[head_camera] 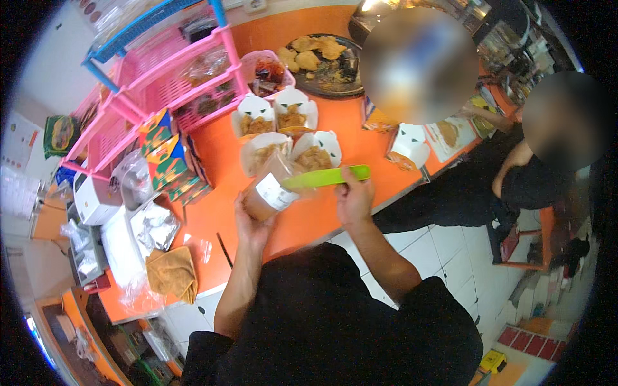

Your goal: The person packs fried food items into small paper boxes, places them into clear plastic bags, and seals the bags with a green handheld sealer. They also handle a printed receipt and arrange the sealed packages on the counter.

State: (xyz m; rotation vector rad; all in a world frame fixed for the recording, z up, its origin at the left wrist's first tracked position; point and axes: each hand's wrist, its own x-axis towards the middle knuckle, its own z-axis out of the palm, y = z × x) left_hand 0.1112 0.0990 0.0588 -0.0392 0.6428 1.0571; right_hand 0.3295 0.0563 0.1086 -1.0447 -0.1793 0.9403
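My left hand (254,229) holds a clear plastic container (270,193) with a white label and brown contents, tilted over the orange table (212,212). My right hand (356,200) grips a bright green utensil (323,178), its far end blurred at the container's mouth. Whether that end is inside cannot be told. Just beyond the container stand several opened paper food boxes (318,153) with golden-brown fried pieces in them. Another opened box (409,144) stands to the right, near the table's edge; its contents are not clear.
Pink plastic racks (164,77) and stacked printed cartons (169,164) stand at the left. Behind the boxes are a round dark tray (328,87) with fried pieces and a pink basket (265,60). A brown cloth (173,274) lies near the front left. A co-worker (538,178) is at the right.
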